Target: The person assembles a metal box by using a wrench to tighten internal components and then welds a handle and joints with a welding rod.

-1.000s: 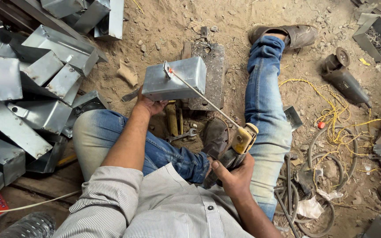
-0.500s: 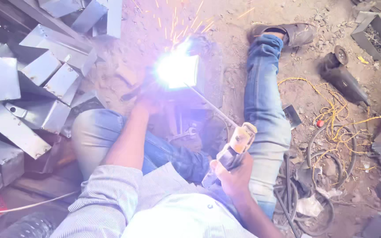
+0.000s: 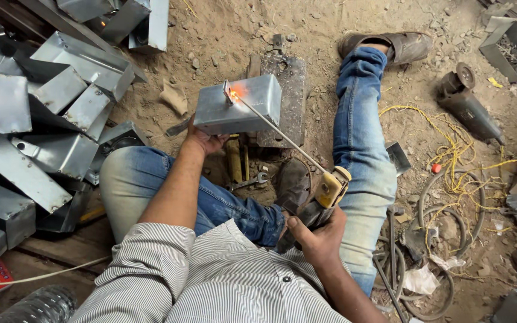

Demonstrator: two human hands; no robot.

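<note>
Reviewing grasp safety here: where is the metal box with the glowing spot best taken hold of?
Grip the metal box at its lower left edge, from the near side, where the left hand holds it. The orange-hot weld spot sits on top.

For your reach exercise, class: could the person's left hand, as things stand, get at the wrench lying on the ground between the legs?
Probably yes. The left hand now holds the metal box, but the wrench lies just below it with open ground between; letting go of the box would come first.
</note>
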